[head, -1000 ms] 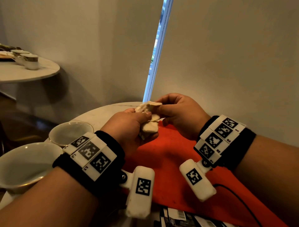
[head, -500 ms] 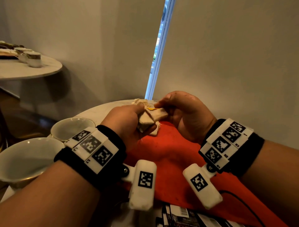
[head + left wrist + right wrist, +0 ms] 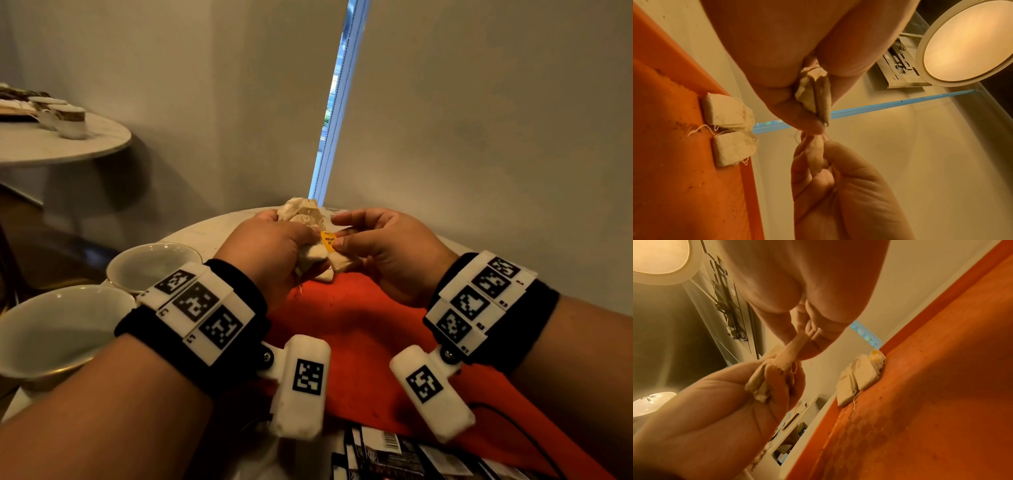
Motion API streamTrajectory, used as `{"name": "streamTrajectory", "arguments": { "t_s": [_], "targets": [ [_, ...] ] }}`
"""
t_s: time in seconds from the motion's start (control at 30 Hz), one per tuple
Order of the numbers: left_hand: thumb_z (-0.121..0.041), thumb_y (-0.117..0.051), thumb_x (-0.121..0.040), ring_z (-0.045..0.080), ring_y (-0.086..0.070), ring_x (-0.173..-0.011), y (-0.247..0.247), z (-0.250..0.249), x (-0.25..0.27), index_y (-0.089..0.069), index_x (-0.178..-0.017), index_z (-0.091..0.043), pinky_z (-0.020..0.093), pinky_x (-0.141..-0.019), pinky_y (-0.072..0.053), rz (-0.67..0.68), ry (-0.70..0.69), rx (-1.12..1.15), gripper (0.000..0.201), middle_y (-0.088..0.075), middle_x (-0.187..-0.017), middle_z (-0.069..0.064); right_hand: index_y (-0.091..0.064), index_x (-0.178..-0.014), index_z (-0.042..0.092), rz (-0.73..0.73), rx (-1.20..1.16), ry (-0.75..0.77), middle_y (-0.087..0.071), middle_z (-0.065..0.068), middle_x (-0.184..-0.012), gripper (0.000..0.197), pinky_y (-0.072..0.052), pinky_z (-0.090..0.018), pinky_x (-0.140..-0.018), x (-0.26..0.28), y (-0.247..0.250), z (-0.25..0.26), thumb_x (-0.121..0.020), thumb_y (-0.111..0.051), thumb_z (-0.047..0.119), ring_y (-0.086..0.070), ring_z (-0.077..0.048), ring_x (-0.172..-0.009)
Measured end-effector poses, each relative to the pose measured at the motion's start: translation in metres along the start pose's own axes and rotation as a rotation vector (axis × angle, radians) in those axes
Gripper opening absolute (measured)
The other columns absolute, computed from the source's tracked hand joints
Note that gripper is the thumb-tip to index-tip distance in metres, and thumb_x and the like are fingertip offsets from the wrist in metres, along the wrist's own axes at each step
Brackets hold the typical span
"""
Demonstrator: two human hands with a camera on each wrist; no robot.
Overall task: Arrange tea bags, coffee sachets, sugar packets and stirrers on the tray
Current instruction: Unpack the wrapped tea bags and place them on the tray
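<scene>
Over the far end of the orange tray [image 3: 359,325], my left hand [image 3: 291,240] grips a bundle of beige tea bags [image 3: 301,212]. My right hand [image 3: 346,236] pinches one tea bag [image 3: 337,265] of that bundle by its end, beside a yellow tag [image 3: 328,240]. In the left wrist view the gripped tea bags [image 3: 813,94] stick out of my left fist, and my right fingers [image 3: 813,162] pinch the pulled one. Two more tea bags [image 3: 725,112] [image 3: 731,147] lie side by side at the tray's far edge; the right wrist view shows them too [image 3: 859,376].
Two white cups [image 3: 150,263] [image 3: 58,329] stand left of the tray on the round white table [image 3: 212,233]. Dark sachets [image 3: 394,455] lie near the tray's near end. A wall and a blind stand close behind. A second table [image 3: 51,144] with cups is at far left.
My right hand has shifted its hold from the top of the bundle to one bag, drawing it a little to the right. A yellow tag now shows between my hands.
</scene>
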State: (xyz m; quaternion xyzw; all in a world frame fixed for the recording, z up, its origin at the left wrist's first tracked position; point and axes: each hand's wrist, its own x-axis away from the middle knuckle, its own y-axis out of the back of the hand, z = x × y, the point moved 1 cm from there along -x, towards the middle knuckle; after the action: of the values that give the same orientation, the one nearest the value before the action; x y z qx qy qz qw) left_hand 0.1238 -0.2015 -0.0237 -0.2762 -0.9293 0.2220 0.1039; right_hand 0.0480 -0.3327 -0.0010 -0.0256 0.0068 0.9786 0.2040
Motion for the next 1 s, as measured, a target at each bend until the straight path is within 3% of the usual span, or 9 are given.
{"name": "streamTrajectory", "arguments": {
  "t_s": [0.1, 0.23, 0.4, 0.5, 0.57, 0.7, 0.77, 0.87, 1.0],
  "targets": [
    [0.005, -0.061, -0.090, 0.041, -0.068, -0.103, -0.001, -0.002, 0.001, -0.058, -0.112, -0.008, 0.038, -0.063, -0.060, -0.004, -0.011, 0.003, 0.025, -0.065, -0.116, 0.023, -0.065, -0.108, 0.000, 0.021, 0.000, -0.043, -0.064, -0.015, -0.086, 0.033, -0.060, -0.029, -0.060, 0.001, 0.003, 0.001, -0.083, -0.057, -0.021, -0.068, -0.024, -0.069],
    [0.005, -0.063, -0.089, 0.036, -0.068, -0.097, 0.002, -0.004, -0.001, -0.058, -0.112, -0.010, 0.032, -0.054, -0.057, -0.044, -0.024, -0.008, 0.027, -0.064, -0.116, 0.021, -0.066, -0.110, -0.001, 0.046, 0.047, -0.099, -0.069, -0.012, -0.080, 0.035, -0.060, -0.028, -0.062, -0.001, 0.009, 0.003, -0.084, -0.056, -0.022, -0.071, -0.022, -0.071],
    [0.004, -0.063, -0.090, 0.027, -0.069, -0.081, 0.006, -0.009, -0.004, -0.057, -0.106, -0.013, 0.030, -0.055, -0.057, -0.112, -0.081, 0.015, 0.023, -0.063, -0.110, 0.018, -0.067, -0.091, 0.003, -0.073, 0.215, -0.151, -0.072, -0.020, -0.097, 0.023, -0.058, -0.042, -0.085, -0.013, 0.026, -0.001, -0.084, -0.060, -0.018, -0.070, -0.027, -0.085],
    [0.001, -0.064, -0.091, 0.028, -0.071, -0.081, 0.008, -0.011, -0.006, -0.057, -0.104, -0.017, 0.034, -0.062, -0.059, -0.149, -0.106, 0.010, 0.023, -0.064, -0.110, 0.017, -0.064, -0.081, 0.008, -0.149, 0.359, -0.159, -0.070, -0.015, -0.087, 0.016, -0.058, -0.037, -0.067, -0.020, 0.033, -0.007, -0.088, -0.063, -0.007, -0.067, -0.024, -0.075],
    [-0.001, -0.064, -0.091, 0.029, -0.071, -0.084, 0.009, -0.012, -0.006, -0.056, -0.102, -0.019, 0.035, -0.065, -0.059, -0.164, -0.121, 0.019, 0.023, -0.064, -0.110, 0.016, -0.066, -0.080, 0.011, -0.172, 0.537, -0.157, -0.072, -0.012, -0.086, 0.012, -0.051, -0.032, -0.057, -0.027, 0.035, -0.011, -0.087, -0.067, 0.002, -0.067, -0.023, -0.074],
    [-0.001, -0.065, -0.091, 0.032, -0.072, -0.087, 0.010, -0.014, -0.006, -0.057, -0.104, -0.018, 0.034, -0.062, -0.059, -0.182, -0.133, 0.047, 0.023, -0.064, -0.113, 0.018, -0.070, -0.080, 0.011, 0.025, 0.654, -0.225, -0.070, -0.003, -0.067, 0.008, -0.044, -0.030, -0.055, -0.038, 0.020, -0.015, -0.086, -0.068, 0.006, -0.062, -0.013, -0.056],
    [-0.001, -0.064, -0.091, 0.032, -0.071, -0.088, 0.010, -0.015, -0.006, -0.057, -0.103, -0.017, 0.033, -0.060, -0.059, -0.183, -0.130, 0.052, 0.022, -0.064, -0.113, 0.018, -0.071, -0.082, 0.012, 0.111, 0.691, -0.273, -0.072, -0.005, -0.071, 0.004, -0.045, -0.029, -0.056, -0.042, 0.009, -0.013, -0.085, -0.072, 0.008, -0.061, -0.012, -0.056],
    [-0.001, -0.064, -0.092, 0.030, -0.070, -0.086, 0.010, -0.016, -0.005, -0.055, -0.100, -0.018, 0.032, -0.058, -0.058, -0.178, -0.131, 0.050, 0.020, -0.062, -0.111, 0.017, -0.076, -0.092, 0.015, 0.042, 0.854, -0.251, -0.075, -0.005, -0.085, 0.012, -0.046, -0.027, -0.057, -0.055, 0.004, -0.013, -0.081, -0.079, 0.019, -0.063, -0.012, -0.065],
    [0.001, -0.063, -0.092, 0.033, -0.070, -0.089, 0.008, -0.015, -0.005, -0.055, -0.101, -0.016, 0.032, -0.056, -0.058, -0.167, -0.120, 0.065, 0.020, -0.062, -0.111, 0.019, -0.074, -0.098, 0.009, -0.018, 0.955, -0.248, -0.064, 0.001, -0.073, 0.019, -0.044, -0.021, -0.053, -0.067, 0.006, -0.015, -0.084, -0.078, 0.020, -0.058, -0.013, -0.062]
  ]
}}
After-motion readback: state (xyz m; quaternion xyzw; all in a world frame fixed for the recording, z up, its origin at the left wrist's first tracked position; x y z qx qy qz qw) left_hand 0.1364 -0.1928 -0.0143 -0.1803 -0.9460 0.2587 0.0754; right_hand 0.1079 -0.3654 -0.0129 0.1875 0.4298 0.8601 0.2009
